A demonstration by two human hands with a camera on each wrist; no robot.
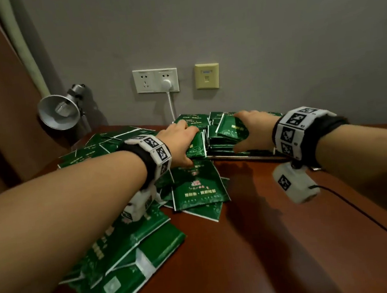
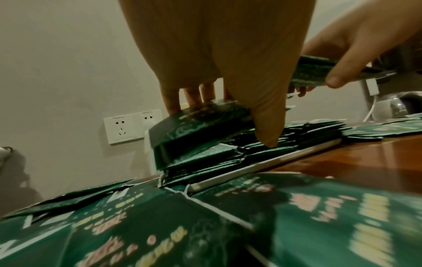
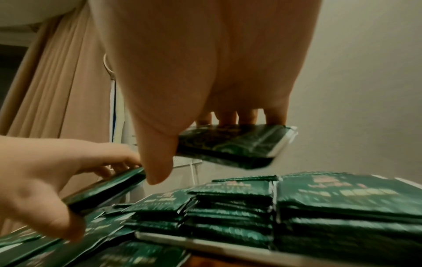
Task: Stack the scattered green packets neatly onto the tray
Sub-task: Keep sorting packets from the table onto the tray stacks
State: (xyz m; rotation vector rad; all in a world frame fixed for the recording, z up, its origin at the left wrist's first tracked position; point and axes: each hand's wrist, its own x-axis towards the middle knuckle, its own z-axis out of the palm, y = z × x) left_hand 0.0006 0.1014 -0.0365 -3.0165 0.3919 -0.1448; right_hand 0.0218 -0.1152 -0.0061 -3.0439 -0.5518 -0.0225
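Now both hands over far-side tray: left hand (image 1: 179,141) gripping small bundle of glossy green foil packets (image 1: 196,146), right hand (image 1: 253,130) gripping another bundle (image 1: 231,128), directly above stacks on flat pale-rimmed tray (image 3: 205,243). Loose packets (image 1: 196,187) strewn on reddish wooden tabletop (image 1: 283,244), nearer left hand.

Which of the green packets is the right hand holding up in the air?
The packet pinched in the right hand, hanging clear above the stacks on the tray; the others lie flat.
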